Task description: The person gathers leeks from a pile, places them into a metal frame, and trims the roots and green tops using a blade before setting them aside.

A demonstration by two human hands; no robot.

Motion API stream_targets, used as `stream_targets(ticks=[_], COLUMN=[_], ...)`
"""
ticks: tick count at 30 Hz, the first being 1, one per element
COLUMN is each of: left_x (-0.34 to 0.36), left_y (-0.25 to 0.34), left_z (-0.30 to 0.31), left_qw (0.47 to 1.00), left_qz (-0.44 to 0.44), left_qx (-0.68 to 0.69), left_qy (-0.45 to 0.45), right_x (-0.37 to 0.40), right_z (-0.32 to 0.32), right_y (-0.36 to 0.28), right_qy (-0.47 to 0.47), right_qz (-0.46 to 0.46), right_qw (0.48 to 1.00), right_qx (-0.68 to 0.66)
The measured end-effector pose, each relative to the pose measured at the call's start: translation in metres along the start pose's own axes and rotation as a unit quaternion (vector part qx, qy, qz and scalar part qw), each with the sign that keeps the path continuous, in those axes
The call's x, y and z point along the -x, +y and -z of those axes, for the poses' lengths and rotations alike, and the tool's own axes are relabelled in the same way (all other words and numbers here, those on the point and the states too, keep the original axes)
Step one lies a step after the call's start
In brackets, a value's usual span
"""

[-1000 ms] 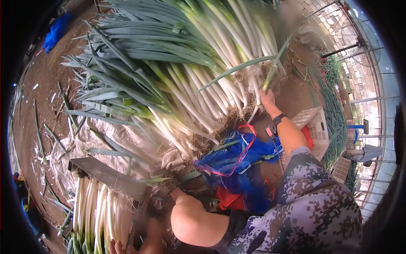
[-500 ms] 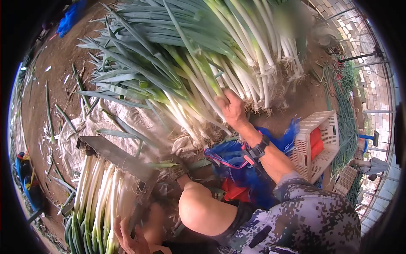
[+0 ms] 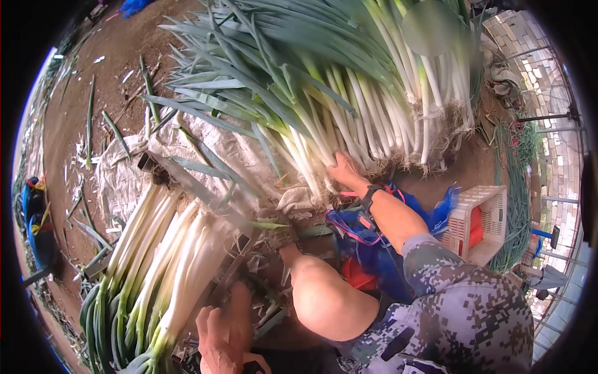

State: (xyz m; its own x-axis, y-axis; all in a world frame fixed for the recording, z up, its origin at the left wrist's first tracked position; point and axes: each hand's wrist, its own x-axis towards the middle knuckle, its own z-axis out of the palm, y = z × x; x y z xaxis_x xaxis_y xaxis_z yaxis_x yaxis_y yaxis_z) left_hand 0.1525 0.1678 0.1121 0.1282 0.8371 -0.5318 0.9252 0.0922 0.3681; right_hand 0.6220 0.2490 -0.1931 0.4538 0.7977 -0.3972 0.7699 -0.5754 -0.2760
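A big heap of long green onions (image 3: 364,115) lies with the green leaves toward the back left and white roots toward me. At the near edge of that heap, my right hand (image 3: 347,171), with a dark watch on the wrist, is closed around the lower white stalk of one onion. A second bundle of green onions (image 3: 159,249) lies at the lower left, root ends against a metal bar (image 3: 193,187), leaves hanging down toward me. Beside this bundle is my left hand (image 3: 218,336), fingers loosely bent and apart, with nothing visible in it.
A pale sack (image 3: 128,171) lies under stray leaves on the dirt floor. At the right are a white plastic crate (image 3: 461,224) with something red inside and a strip of green leaves (image 3: 517,206). Blue netting (image 3: 398,274) lies beside my bent knee (image 3: 336,299).
My view has shifted, so the heap sits farther right. My right hand has moved lower along the stalk toward the roots. My left hand's fingers, spread by the bundle before, are now more bent.
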Motion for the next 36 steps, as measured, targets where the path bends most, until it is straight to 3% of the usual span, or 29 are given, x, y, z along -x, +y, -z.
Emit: stream_targets(ticks=[2,3,4,5,8,11,13,17,21,23,25,27,29,30,31,34,36], left_x=[0.000,0.002,0.004,0.004,0.010,0.016,0.024,0.038,0.051,0.056,0.062,0.062,0.064,0.064,0.063,0.060,0.061], left_y=[0.002,0.003,0.006,0.007,-0.017,-0.039,-0.047,-0.060,-0.072,-0.072,-0.076,-0.078,-0.077,-0.077,-0.078,-0.082,-0.086], left_z=[0.002,0.003,0.004,-0.003,-0.017,-0.040,-0.043,-0.055,-0.058,-0.055,-0.054,-0.049,-0.042,-0.038,-0.036,-0.031,-0.021], left_qw=[0.991,0.992,0.992,0.992,0.989,0.981,0.980,0.976,0.968,0.964,0.952,0.940,0.933,0.927,0.925,0.914,0.903], left_qz=[-0.126,-0.108,-0.091,-0.014,-0.059,-0.088,-0.101,-0.120,-0.128,-0.131,-0.154,-0.171,-0.175,-0.181,-0.183,-0.193,-0.190], left_qx=[0.007,0.023,0.038,0.082,0.082,0.078,0.077,0.087,0.105,0.119,0.151,0.177,0.196,0.197,0.201,0.218,0.237], left_qy=[0.051,0.066,0.082,0.093,0.112,0.152,0.154,0.158,0.188,0.196,0.219,0.236,0.248,0.263,0.266,0.281,0.305], right_x=[0.005,0.009,0.042,0.057,0.090,0.118,0.138,0.163,0.200,0.212,0.244,0.275,0.295,0.306,0.317,0.302,0.294], right_z=[-0.011,-0.018,0.034,0.047,0.086,0.132,0.152,0.188,0.206,0.205,0.196,0.185,0.182,0.178,0.174,0.126,0.090], right_y=[0.013,0.022,-0.021,-0.035,-0.067,-0.108,-0.138,-0.205,-0.298,-0.336,-0.372,-0.405,-0.435,-0.452,-0.466,-0.504,-0.516], right_qy=[-0.016,0.027,-0.075,-0.088,-0.183,-0.252,-0.236,-0.335,-0.300,-0.293,-0.223,-0.220,-0.160,-0.123,-0.120,0.075,0.137], right_qz=[0.053,0.135,0.082,0.091,0.087,0.059,0.061,0.153,0.223,0.274,0.351,0.392,0.479,0.517,0.558,0.720,0.755], right_qw=[0.997,0.976,0.977,0.965,0.901,0.857,0.792,0.605,0.570,0.570,0.620,0.628,0.712,0.720,0.721,0.660,0.632], right_qx=[-0.052,-0.169,-0.181,-0.231,-0.384,-0.446,-0.560,-0.706,-0.732,-0.717,-0.666,-0.636,-0.488,-0.446,-0.393,-0.203,-0.108])
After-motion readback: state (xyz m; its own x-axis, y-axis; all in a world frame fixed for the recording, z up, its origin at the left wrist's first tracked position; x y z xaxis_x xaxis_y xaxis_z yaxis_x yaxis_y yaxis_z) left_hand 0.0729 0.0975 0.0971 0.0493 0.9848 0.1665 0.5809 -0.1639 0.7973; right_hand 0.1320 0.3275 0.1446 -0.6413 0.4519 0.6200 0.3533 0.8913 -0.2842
